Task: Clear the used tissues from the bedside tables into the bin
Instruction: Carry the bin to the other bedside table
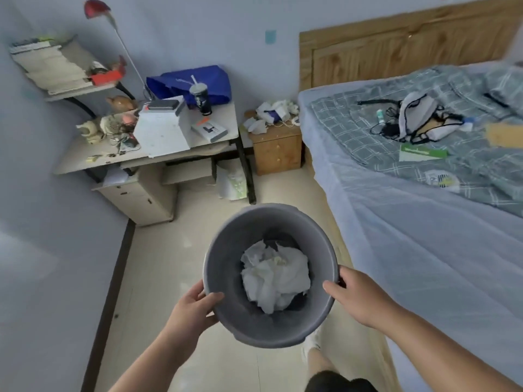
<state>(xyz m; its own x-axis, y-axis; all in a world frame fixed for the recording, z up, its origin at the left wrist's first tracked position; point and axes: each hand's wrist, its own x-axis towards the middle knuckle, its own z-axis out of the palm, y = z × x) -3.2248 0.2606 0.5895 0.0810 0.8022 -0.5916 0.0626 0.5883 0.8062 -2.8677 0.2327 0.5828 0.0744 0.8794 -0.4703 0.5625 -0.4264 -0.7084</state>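
I hold a round grey bin (pixel 226 267) in front of me, above the floor. My left hand (pixel 192 306) grips its near-left rim and my right hand (pixel 356 295) grips its right rim. Crumpled white tissues (pixel 274 275) fill the bottom of the bin. Further off, a small wooden bedside table (pixel 278 151) stands between the desk and the bed. More crumpled white tissues (pixel 271 114) are heaped on its top, some spilling over the left edge.
A cluttered desk (pixel 220 120) with a cup, boxes and a blue bag stands at the left, a drawer unit under it. The bed (pixel 424 193) with a bag, cables and papers fills the right. Pale floor (pixel 158 264) runs between them toward the bedside table.
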